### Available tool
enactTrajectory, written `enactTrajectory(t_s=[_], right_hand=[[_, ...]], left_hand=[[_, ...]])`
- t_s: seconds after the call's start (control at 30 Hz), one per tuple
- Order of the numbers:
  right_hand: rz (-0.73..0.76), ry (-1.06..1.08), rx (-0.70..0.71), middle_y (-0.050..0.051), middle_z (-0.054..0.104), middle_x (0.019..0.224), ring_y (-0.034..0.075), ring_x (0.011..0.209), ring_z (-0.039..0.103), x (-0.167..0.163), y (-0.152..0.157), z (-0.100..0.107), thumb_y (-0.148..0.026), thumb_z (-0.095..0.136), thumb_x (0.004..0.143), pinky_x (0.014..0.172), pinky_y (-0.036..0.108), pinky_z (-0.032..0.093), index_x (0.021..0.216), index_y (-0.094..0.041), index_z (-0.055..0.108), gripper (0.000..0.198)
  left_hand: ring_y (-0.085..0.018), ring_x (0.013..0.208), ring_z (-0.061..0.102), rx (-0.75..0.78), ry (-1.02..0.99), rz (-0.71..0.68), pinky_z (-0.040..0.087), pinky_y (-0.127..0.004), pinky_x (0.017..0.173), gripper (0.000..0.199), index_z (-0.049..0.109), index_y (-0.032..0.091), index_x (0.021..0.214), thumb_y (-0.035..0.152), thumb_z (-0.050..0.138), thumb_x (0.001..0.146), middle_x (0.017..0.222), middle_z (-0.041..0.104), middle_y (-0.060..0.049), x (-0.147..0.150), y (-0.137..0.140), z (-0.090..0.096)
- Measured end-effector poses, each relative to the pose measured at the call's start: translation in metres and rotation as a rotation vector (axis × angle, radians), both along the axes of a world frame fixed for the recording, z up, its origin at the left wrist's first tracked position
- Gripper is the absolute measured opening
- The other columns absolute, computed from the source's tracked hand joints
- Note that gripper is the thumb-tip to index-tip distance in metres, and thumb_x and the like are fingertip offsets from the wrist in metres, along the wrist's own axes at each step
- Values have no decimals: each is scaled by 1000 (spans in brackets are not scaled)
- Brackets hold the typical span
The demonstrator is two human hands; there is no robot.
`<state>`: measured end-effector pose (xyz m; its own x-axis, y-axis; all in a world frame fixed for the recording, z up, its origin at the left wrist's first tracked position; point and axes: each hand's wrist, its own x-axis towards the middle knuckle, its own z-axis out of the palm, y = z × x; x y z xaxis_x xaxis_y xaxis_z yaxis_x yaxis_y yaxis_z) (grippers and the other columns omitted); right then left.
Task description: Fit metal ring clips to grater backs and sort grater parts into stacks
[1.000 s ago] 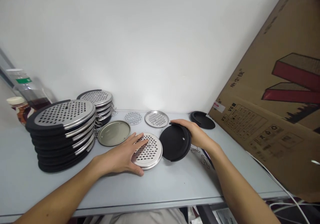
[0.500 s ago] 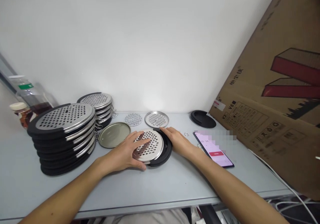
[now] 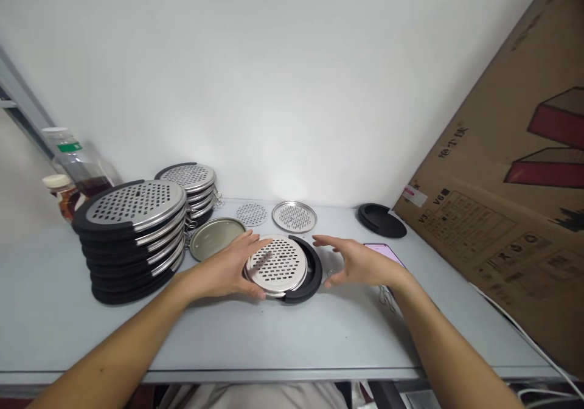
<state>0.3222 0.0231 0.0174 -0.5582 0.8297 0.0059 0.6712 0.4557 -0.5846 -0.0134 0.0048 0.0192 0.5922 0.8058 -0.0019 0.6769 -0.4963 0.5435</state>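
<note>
A round metal disc [image 3: 279, 264] with rows of slots lies on the table, partly set into a black crescent-edged holder [image 3: 312, 278]. Part of the holder's inside shows at the right, between disc and rim. My left hand [image 3: 235, 266] grips the disc's left edge, its thumb at the front and its fingers at the back. To the right of the holder, my right hand [image 3: 353, 262] is held apart from it, thumb and fingers spread with nothing between them. Behind my left hand lies a shallow greenish round lid [image 3: 216, 238].
Stacked slotted discs in black holders [image 3: 132, 238] stand at the left, with a smaller stack [image 3: 189, 181] behind. Toward the wall lie a thin slotted sheet [image 3: 252, 214], a rimmed slotted disc [image 3: 294, 216] and a black holder [image 3: 383, 221]. A phone [image 3: 383, 252] and cardboard box [image 3: 493, 232] are right.
My right hand has come off the black holder and moved right, its fingers spreading. My left hand stays on the disc. The whole view has shifted slightly.
</note>
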Motion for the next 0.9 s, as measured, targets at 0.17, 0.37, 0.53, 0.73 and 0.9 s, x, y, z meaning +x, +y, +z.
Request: enactTrajectory(t_s=[0.17,0.37,0.53,0.73,0.9], right_hand=[[-19,-45,48,10,54,141,38,127,50,-10,-2,-6,-51,84,58,105,51,40,144,-27,44,98],[25,-17,51,8,63,131,36,119,57,-16,-1,0,-46,84,60,99,45,45,141,-28,48,91],[17,20,25,9,64,130,35,116,60,-20,-1,2,-43,85,58,97,44,47,140,-25,50,91],[66,71,49,7,67,125,33,112,63,-32,-6,6,-41,84,60,96,42,48,140,-26,50,88],[90,104,44,7,64,130,33,118,59,-32,-6,4,-41,84,61,101,45,45,140,-28,49,88]], left_hand=[[-33,134,42,45,-69,-33,33,-44,112,93,41,32,145,44,82,63,142,52,-5,-8,6,11],[-33,131,46,58,-85,4,35,-42,111,91,44,31,143,46,82,62,142,53,-5,-10,10,7],[-32,130,46,63,-96,28,34,-44,111,93,46,30,142,45,85,59,141,53,-5,-9,12,1],[-32,129,47,60,-164,11,35,-43,110,92,51,27,138,45,87,55,140,55,-7,3,8,-5],[-33,134,42,59,-143,-2,32,-47,113,90,48,31,140,44,85,59,142,53,-6,5,6,-5]])
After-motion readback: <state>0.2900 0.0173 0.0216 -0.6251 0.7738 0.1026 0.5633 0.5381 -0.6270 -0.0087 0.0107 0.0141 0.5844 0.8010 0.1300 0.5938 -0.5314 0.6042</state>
